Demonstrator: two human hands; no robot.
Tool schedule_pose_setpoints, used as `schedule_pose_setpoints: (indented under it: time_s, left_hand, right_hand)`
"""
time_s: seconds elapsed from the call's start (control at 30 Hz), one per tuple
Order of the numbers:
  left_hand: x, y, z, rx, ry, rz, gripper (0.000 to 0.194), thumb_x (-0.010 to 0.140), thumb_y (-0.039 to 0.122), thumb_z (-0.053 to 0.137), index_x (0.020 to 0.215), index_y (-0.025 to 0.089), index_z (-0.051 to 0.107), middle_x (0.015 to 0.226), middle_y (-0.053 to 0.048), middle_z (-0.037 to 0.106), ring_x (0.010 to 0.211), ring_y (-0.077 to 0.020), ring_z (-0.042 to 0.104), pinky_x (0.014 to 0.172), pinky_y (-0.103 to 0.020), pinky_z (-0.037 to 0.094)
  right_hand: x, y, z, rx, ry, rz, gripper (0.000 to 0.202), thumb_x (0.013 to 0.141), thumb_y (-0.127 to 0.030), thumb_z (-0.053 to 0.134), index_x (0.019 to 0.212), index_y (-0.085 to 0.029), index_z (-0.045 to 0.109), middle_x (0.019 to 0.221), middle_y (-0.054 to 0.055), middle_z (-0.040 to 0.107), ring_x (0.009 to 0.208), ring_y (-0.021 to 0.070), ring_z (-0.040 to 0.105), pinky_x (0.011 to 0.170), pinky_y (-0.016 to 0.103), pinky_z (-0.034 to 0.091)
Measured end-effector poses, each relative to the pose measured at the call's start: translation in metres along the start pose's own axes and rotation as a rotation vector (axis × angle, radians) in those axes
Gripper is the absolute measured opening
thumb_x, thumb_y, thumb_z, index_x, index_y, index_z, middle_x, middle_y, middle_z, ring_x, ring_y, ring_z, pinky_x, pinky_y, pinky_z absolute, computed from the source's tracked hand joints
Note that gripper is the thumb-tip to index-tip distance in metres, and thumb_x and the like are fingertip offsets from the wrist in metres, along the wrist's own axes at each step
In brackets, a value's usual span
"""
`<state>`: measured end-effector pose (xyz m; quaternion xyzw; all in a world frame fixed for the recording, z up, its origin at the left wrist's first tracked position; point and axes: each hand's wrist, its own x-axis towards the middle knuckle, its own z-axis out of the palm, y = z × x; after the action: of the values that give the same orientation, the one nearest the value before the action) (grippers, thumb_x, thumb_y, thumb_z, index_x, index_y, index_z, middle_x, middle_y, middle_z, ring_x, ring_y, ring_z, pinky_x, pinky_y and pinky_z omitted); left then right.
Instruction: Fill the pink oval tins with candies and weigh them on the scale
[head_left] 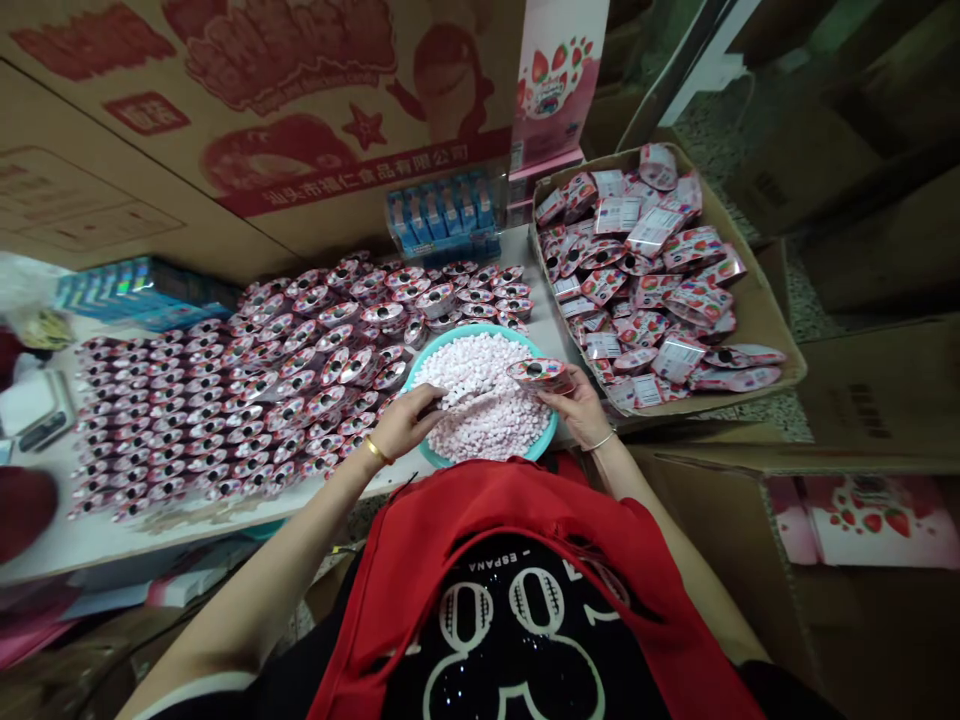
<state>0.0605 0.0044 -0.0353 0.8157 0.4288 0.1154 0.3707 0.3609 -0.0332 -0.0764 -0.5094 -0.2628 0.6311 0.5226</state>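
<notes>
In the head view, a turquoise basin [553, 425] full of small pale pink pellets [487, 440] stands in front of me. My left hand [409, 422] is over the basin's left side, its fingers drawn together at the pellets. What they hold, if anything, I cannot make out. My right hand [581, 405] grips a small red and pink printed candy packet [541, 374] above the basin's right part. A dark round opening shows on the packet's top. Many similar packets [300, 385] stand upright in close rows left of the basin, their dark openings facing up.
On the right, a cardboard tray [784, 340] holds a heap of strawberry-printed packets [660, 270]. Large cartons [247, 120] rise behind the table [217, 520]. Blue packs [442, 215] stand against them. A scale [45, 415] sits at far left, and open boxes [750, 540] lie at lower right.
</notes>
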Motion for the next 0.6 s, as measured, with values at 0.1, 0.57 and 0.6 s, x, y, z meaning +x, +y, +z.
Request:
schedule_pose_setpoints:
  time_s: [0.1, 0.57, 0.6]
  left_hand:
    - [0.003, 0.018, -0.021, 0.023, -0.006, 0.033, 0.028, 0.091, 0.032, 0.046, 0.113, 0.016, 0.052, 0.100, -0.009, 0.060, 0.092, -0.0164, 0.057, 0.086, -0.030, 0.045]
    - [0.045, 0.125, -0.080, 0.760, -0.359, -0.015, 0.019, 0.088, 0.019, 0.043, 0.090, 0.016, 0.061, 0.087, -0.008, 0.061, 0.070, -0.0183, 0.060, 0.059, -0.028, 0.044]
    - [0.047, 0.134, -0.081, 0.804, -0.383, -0.014, 0.019, 0.087, 0.017, 0.042, 0.089, 0.016, 0.061, 0.086, -0.008, 0.061, 0.070, -0.0186, 0.060, 0.058, -0.028, 0.043]
  right_hand:
    - [-0.001, 0.001, 0.002, -0.033, -0.018, -0.014, 0.046, 0.058, -0.025, 0.081, 0.096, -0.028, 0.056, 0.094, -0.005, 0.065, 0.090, 0.0162, 0.061, 0.092, 0.035, 0.047]
    - [0.001, 0.015, 0.027, -0.088, -0.204, -0.029, 0.037, 0.061, -0.028, 0.079, 0.094, -0.026, 0.062, 0.103, -0.002, 0.066, 0.097, 0.0181, 0.060, 0.096, 0.036, 0.044]
    - [0.001, 0.016, 0.028, -0.080, -0.206, -0.027, 0.037, 0.061, -0.028, 0.079, 0.094, -0.026, 0.062, 0.104, -0.002, 0.066, 0.097, 0.0180, 0.060, 0.097, 0.036, 0.043]
